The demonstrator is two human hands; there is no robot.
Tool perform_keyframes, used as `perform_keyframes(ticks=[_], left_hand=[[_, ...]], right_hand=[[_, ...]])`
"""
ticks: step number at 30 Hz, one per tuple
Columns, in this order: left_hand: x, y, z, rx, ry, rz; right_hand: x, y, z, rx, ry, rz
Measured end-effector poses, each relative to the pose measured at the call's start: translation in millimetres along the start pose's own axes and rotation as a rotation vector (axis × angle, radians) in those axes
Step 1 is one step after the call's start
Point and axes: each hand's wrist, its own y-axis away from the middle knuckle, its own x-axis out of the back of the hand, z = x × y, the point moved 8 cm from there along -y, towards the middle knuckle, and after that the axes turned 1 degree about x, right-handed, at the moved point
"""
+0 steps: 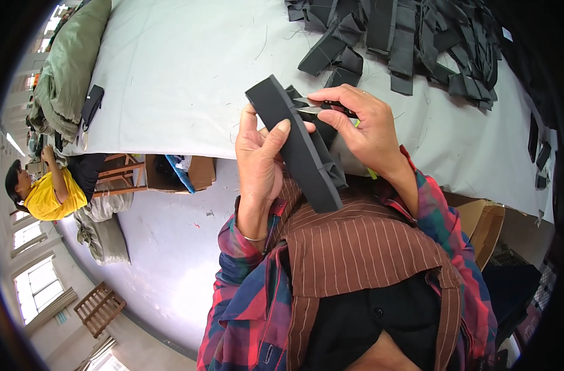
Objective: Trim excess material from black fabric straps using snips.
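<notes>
My left hand grips a black folded fabric strip, thumb on top and fingers behind, held tilted above the table's near edge. In my right hand is a small pair of thread snips, pinched between thumb and fingers. Its pale blades point left at the strip's edge, near the left fingertips. Whether the blades touch a thread is too small to tell. Beyond my hands, a heap of similar black fabric strips lies on the white-covered table.
Green cloth is bundled at the table's far left, beside a small black case. A person in a yellow top is at the left. Cardboard boxes stand below the table. A wooden pallet-like rack rests on the floor.
</notes>
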Motion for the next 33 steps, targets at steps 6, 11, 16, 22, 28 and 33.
perform_keyframes(ticks=[6,11,16,22,28,33], left_hand=[[-7,4,-11,0.032,-0.074,-0.031],[-8,8,-21,0.127,-0.096,-0.111],[-13,14,-24,0.202,-0.16,-0.136],[-11,16,-23,0.226,-0.143,-0.106],[-14,18,-24,0.266,-0.18,-0.138],[-17,22,-27,0.294,-0.224,-0.177]], right_hand=[[4,-1,0,0.067,0.114,0.031],[3,-9,-11,0.194,0.234,0.044],[2,-15,-12,0.273,0.376,-0.006],[2,-15,-6,0.233,0.333,-0.056],[2,-10,3,0.177,0.226,-0.091],[6,-7,47,-0.243,-0.374,0.108]])
